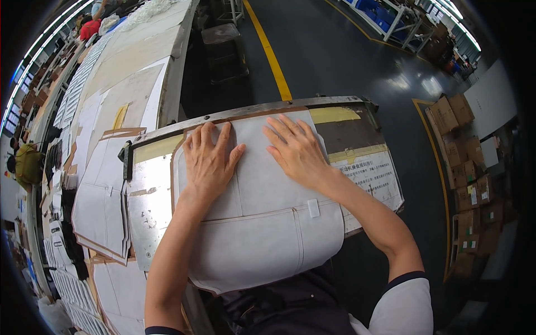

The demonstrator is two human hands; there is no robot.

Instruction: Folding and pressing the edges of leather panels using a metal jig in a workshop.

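Note:
A white sheet-like panel (257, 240) with brown edges, stitched seams and a small white tab (313, 208) lies across a metal work plate (149, 220). Its near part hangs past the plate's front edge toward my lap. My left hand (209, 159) rests on the panel's far left part, fingers stretched toward a metal bar (229, 115) along the back. Spread flat on the far right part is my right hand (298, 151), palm down. Neither hand grips anything. The panel's far edge lies against the bar.
Stacked white panels with brown edges (100, 195) lie left of the plate on a long table (134, 61). A printed sheet (365, 181) and yellow tape (335, 115) cover the plate's right end. Beyond stand a stool (223, 50) and, at right, cardboard boxes (469, 162).

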